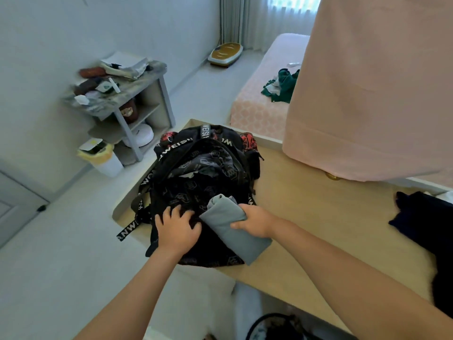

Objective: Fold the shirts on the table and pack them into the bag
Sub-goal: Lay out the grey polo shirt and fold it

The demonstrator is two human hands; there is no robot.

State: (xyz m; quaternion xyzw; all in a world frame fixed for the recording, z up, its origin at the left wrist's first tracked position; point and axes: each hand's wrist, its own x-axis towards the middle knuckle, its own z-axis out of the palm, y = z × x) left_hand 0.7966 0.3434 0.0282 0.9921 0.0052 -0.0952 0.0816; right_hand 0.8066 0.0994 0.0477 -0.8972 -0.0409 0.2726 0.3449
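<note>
Pink cloth (367,82) is hanging over the upper right of the frame, its hem covering the table's far edge. Light wooden table (306,217) is running from centre to lower right. Black backpack (203,173) with white lettered straps is lying on the table's left corner at frame centre, its top gaping open and fabric showing inside. Dark shirt (421,217) is lying unfolded on the table at the right edge. Folded grey shirt (235,231) is resting slantwise on the backpack's near side, lower end overhanging onto the table. Right hand (255,222) is clasping the grey shirt mid-length. Left hand (176,229) is clutching the backpack's fabric with curled fingers, just left of the shirt.
</note>
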